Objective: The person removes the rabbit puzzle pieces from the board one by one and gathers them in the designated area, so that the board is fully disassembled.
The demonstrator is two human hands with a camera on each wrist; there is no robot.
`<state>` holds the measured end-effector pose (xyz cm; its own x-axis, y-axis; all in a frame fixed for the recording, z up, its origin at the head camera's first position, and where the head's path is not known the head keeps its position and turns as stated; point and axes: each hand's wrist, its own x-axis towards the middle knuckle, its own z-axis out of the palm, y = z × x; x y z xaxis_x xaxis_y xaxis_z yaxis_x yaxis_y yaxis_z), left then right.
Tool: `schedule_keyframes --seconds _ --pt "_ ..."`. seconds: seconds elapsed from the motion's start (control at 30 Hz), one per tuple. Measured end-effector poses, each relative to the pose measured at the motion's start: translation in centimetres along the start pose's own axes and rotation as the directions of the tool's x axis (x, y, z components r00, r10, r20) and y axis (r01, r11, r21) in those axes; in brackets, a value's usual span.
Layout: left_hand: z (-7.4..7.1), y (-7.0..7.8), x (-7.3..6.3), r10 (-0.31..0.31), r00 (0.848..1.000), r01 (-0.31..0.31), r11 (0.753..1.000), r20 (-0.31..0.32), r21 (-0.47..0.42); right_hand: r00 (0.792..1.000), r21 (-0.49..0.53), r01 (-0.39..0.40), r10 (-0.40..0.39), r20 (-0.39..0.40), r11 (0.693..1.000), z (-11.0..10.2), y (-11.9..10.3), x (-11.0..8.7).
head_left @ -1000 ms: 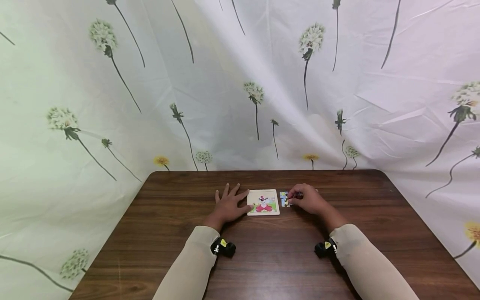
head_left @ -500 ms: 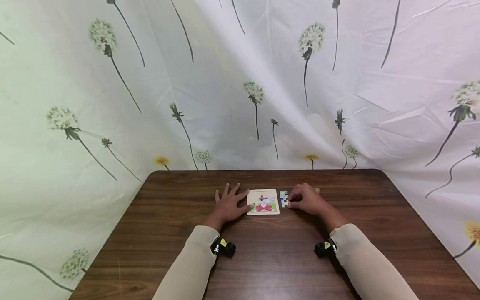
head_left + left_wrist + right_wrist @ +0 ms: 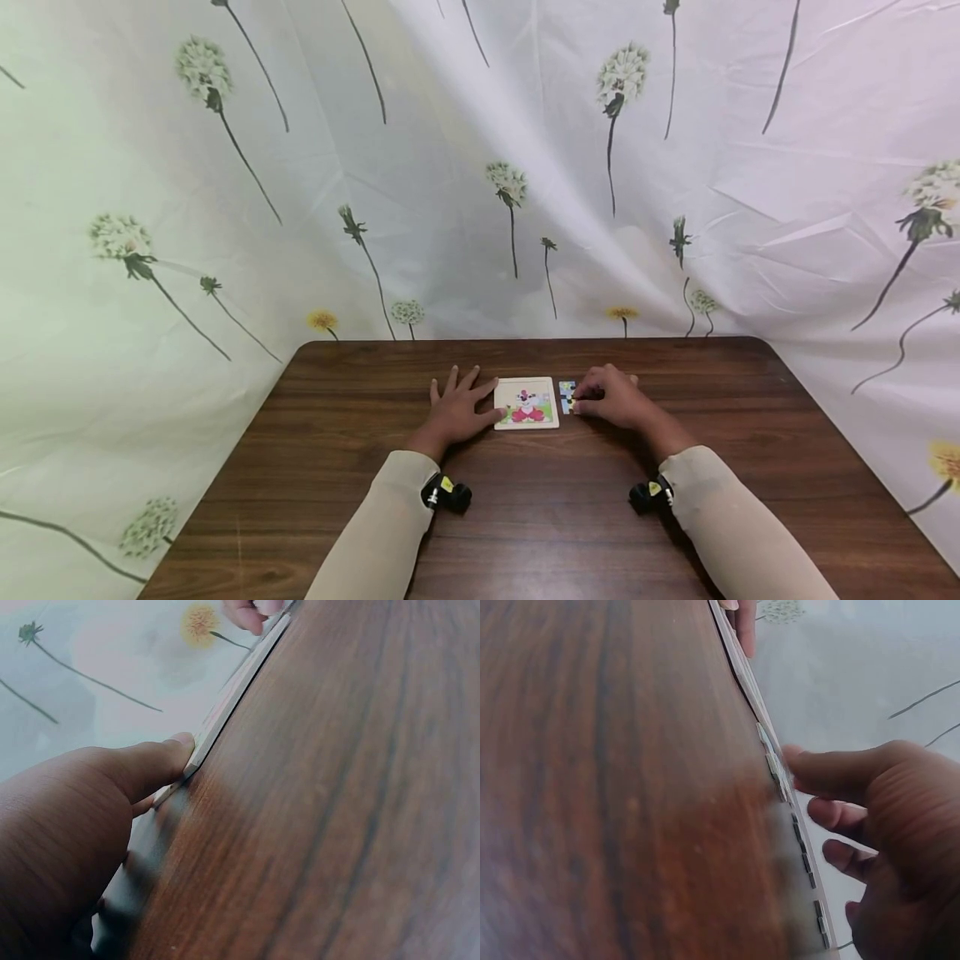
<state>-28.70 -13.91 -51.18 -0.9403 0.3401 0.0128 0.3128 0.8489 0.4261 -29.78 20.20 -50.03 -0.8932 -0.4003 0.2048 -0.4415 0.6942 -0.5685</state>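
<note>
Nearest to us, two pale sleeves (image 3: 375,525) reach in over a dark brown wood-grain table (image 3: 525,525), whose surface carries a soft sheen between the forearms; a small black camera (image 3: 452,497) sits at each wrist. Beyond them, we see the left hand (image 3: 454,412) lying with fingers spread on the wood, gripping nothing, its thumb resting on the left edge of a pale picture board (image 3: 542,387) that lies flat near the table's far side. Just right of the board are small blue-and-yellow puzzle pieces (image 3: 567,398), and from the right wrist we make out more piece edges in a row along the wood. The right hand (image 3: 621,400) bends its fingers at these pieces; we cannot tell whether it pinches one. Farther off, the table ends in rounded corners, and behind it we face a white, creased cloth (image 3: 442,233) printed with dandelions, tinted greenish on the left and pinkish on the right.
</note>
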Motion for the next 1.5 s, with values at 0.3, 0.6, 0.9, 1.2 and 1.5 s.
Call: schedule_keyframes --seconds 0.3,0.6,0.9,1.2,1.5 --pt "0.1 -0.3 0.2 0.0 1.0 0.0 1.0 -0.009 0.004 0.999 0.054 0.002 0.001 -0.051 0.999 0.2 -0.5 0.9" --pt "0.1 -0.2 0.1 -0.001 1.0 0.001 1.0 -0.001 -0.002 0.997 0.072 0.042 -0.037 -0.071 0.997 1.7 -2.0 1.8" --pt "0.1 -0.2 0.2 0.0 1.0 0.0 1.0 0.003 0.0 0.998 0.086 0.017 -0.013 -0.056 0.996 2.9 -2.6 2.6" --pt "0.0 -0.2 0.2 -0.005 1.0 0.005 1.0 0.006 0.001 0.999 0.109 0.017 -0.013 -0.031 0.994 3.8 -3.0 3.3" --pt "0.0 0.0 0.2 -0.011 1.0 0.011 1.0 0.013 0.0 1.0 0.083 0.027 -0.026 -0.014 0.996 4.8 -3.6 3.7"
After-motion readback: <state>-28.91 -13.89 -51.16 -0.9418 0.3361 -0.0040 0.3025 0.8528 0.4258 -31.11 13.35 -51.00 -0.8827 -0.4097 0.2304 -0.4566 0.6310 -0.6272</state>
